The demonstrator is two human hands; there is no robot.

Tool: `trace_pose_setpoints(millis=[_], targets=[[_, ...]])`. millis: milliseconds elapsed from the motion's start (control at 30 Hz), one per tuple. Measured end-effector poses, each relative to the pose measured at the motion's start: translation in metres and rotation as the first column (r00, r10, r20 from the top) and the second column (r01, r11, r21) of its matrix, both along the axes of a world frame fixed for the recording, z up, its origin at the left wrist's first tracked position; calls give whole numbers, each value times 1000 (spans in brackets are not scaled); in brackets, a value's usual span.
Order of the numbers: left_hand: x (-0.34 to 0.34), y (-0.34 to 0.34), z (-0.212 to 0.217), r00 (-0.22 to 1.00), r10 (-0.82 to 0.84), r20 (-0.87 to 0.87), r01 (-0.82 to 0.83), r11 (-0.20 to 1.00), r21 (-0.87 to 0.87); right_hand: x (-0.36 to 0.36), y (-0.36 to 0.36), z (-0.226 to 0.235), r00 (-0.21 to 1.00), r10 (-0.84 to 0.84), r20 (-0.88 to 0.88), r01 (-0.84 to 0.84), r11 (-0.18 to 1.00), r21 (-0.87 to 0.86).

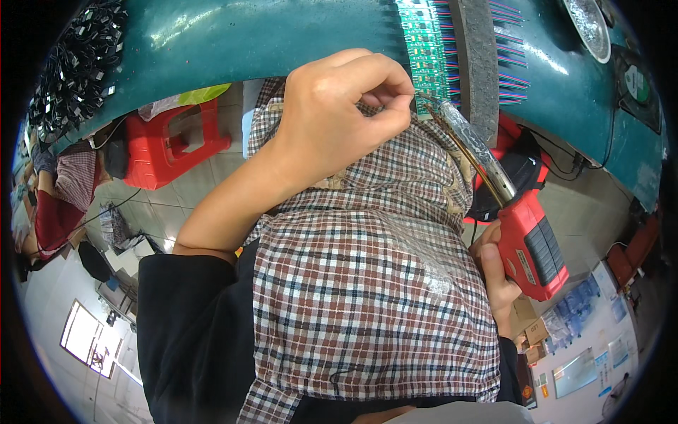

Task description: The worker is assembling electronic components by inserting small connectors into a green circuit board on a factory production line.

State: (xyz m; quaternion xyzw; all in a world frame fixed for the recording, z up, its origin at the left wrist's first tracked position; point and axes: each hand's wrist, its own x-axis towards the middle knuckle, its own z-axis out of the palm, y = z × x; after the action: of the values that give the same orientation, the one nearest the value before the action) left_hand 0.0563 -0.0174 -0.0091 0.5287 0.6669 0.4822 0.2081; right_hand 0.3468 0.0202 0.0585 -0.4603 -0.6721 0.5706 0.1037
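My left hand [339,106] is closed in a pinch beside the near end of a green circuit board strip [424,49]. Whatever its fingertips hold is too small or hidden to make out. Lower on the right, my right hand [494,272] grips a red soldering gun [526,244]. The gun's metal barrel and thin rod point up and left, their tip close to the board's near end and my left fingertips. Rows of small parts cover the board. Thin coloured wires [512,53] run from its right side beneath a dark grey bar [474,63].
A heap of black cables [78,71] lies on the green table [247,35] at the far left. To the right are a metal dish [590,28] and a small black fan-like device [635,88]. A red stool [166,145] stands below the table. Another person [63,191] sits at left.
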Motion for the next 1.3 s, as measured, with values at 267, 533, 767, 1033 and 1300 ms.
trace_pose_setpoints(millis=[267, 533, 767, 1033, 1300], targets=[[0, 0, 0, 1000, -6, -5, 6, 1000, -13, -5, -1, 7, 996, -74, 42, 73, 997, 27], [2, 0, 1, 1000, -12, 5, 12, 1000, -6, 6, -1, -1, 1000, -26, -11, 26, 999, 28], [1, 0, 0, 1000, -18, 12, 18, 1000, -18, -16, -14, 4, 969, -247, -15, 247, 960, 135], [4, 2, 1, 998, 26, 55, -26, 1000, -1, -17, 13, -3, 902, -282, -327, 304, 953, 16], [1, -3, 6, 999, 8, 37, -7, 1000, -12, -30, 101, -10, 733, -239, -636, 570, 726, 384]])
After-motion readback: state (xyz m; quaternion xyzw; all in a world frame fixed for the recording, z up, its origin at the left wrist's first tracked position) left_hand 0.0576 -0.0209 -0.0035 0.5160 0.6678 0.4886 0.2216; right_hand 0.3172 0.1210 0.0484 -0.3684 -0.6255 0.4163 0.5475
